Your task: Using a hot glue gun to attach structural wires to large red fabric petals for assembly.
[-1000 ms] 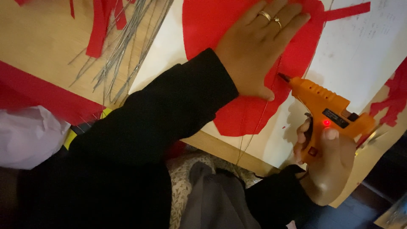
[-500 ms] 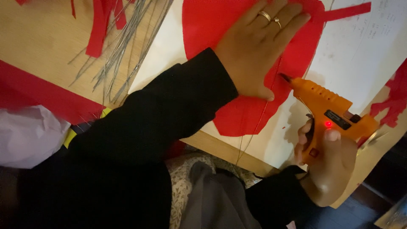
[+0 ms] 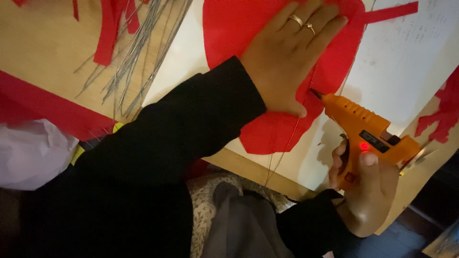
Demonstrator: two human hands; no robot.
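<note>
Your left hand (image 3: 287,57) lies flat, fingers spread and together on nothing, pressing down on the red paper shape (image 3: 282,129) that sits on a white sheet (image 3: 397,71). Two rings show on one finger. Your thumb rests just beside the paper's lower right edge, where a thin wire (image 3: 287,143) runs down across the red and off the near edge of the table (image 3: 43,52).

Your right hand (image 3: 368,191) is clamped around the grip of the orange glue gun (image 3: 363,129), one finger curled at the trigger and a small red light glowing on its side. The nozzle tip points at the red paper's edge, just beside your left thumb; whether it touches the paper you cannot tell.

To the right of the gun the white sheet lies bare up to its edge, with another red cutout (image 3: 440,114) near the frame's right side. To the left, well apart from both hands, a bundle of thin wires (image 3: 138,48) fans across the wood among red paper strips (image 3: 110,28). A long red band (image 3: 43,105) runs along the near table edge, and crumpled white paper (image 3: 28,153) sits below it by your left sleeve.
</note>
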